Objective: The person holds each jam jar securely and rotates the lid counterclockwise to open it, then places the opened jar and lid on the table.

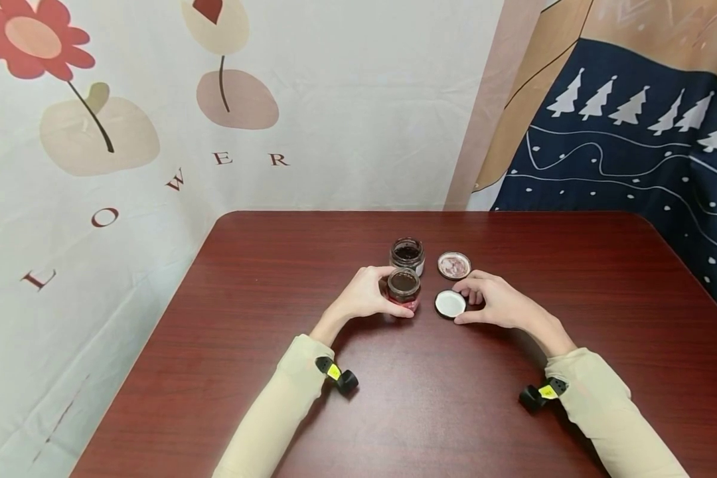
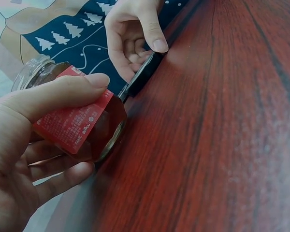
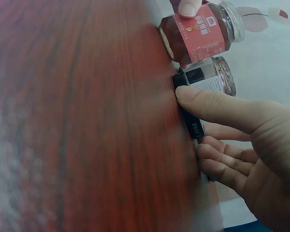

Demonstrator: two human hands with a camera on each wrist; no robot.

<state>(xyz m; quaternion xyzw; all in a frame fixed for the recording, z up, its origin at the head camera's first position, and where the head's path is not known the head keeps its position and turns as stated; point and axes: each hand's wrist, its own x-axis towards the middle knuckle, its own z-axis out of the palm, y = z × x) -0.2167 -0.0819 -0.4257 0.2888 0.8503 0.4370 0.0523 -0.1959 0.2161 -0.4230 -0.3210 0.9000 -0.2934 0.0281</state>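
Note:
My left hand [image 1: 367,293] grips a lidless glass jar with a red label [image 2: 72,116], thumb on the near side and fingers behind. Dark contents show through its open mouth. Right at the table surface, my right hand [image 1: 494,302] holds a black-rimmed lid [image 1: 451,305] by its edge between thumb and fingers. The lid lies with its white inside facing up, to the right of the jar. In the right wrist view, the thumb of the right hand [image 3: 246,130] presses on the lid's dark side [image 3: 188,108].
Just behind the held jar stands a second open glass jar [image 1: 407,253] with dark contents and a pale label. Another lid [image 1: 454,265], stained inside, lies upturned beyond the first. All are on a reddish-brown wooden table [image 1: 275,279], with a printed cloth [image 1: 358,99] hanging behind.

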